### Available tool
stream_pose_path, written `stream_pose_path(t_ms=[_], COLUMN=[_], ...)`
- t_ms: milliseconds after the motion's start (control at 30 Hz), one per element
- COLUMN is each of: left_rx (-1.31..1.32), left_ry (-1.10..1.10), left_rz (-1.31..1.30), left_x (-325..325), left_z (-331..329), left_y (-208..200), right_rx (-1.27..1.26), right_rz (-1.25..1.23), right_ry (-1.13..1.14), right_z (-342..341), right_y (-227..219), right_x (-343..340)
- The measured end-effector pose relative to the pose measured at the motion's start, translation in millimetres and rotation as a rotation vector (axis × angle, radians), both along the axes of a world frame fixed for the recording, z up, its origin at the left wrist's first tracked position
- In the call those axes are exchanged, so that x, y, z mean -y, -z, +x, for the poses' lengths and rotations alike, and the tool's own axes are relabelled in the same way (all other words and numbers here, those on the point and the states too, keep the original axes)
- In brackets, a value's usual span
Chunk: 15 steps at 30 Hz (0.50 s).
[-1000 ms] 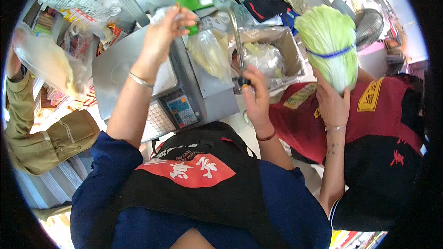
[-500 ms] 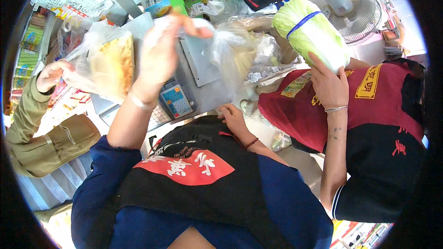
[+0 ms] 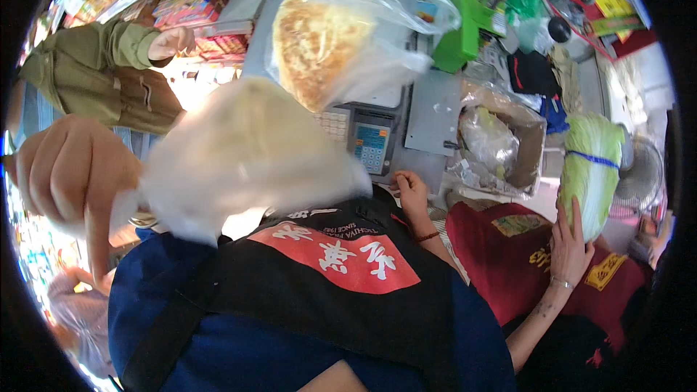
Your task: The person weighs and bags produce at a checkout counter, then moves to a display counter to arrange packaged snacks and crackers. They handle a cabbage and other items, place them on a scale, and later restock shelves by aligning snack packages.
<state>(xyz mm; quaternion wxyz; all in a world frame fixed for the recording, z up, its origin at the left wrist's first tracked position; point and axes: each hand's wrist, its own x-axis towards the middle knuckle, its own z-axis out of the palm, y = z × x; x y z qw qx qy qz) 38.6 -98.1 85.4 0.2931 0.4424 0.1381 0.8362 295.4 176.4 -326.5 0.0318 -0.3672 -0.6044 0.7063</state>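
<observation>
My left hand [image 3: 76, 170] is raised at the far left, its fingers curled round a translucent plastic bag [image 3: 254, 167]. The bag swings across the middle, smeared by motion, with something pale yellow inside that I cannot make out. At the counter's near edge, by my apron, rests my right hand [image 3: 412, 199], fingers loosely bent and apart, holding nothing visible. Beyond the swinging bag, a browned flatbread [image 3: 319, 47] lies in a clear plastic bag [image 3: 392, 0] on the counter beside a scale's keypad [image 3: 372, 149].
A co-worker on the right holds a napa cabbage [image 3: 592, 174] bound with a blue band. A cardboard box [image 3: 530, 152] with bagged goods stands on the counter. Behind are a green device [image 3: 459, 18] and a fan [image 3: 642, 174]. Another person's hand [image 3: 173, 43] is across at the left.
My left hand has swung left and nearer with the pale bag. The other person's hand has let go of the flatbread's bag. The view has turned left; my right hand stays by the counter edge.
</observation>
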Motion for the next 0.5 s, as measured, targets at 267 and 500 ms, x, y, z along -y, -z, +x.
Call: stream_pose_path(t_ms=[267,500], left_rx=[0.158,0.272], left_ry=[-0.721,-1.274], left_rz=[-0.106,-0.250], left_x=[132.5,248.4], left_z=[2.4,-3.0], left_y=[20.9,63.2], right_rx=[0.139,0.229], right_rz=[0.013,-0.014], right_ry=[-0.089,-0.124], right_z=[-19.3,-23.9], right_y=[18.5,12.3], right_x=[-6.6,-9.7])
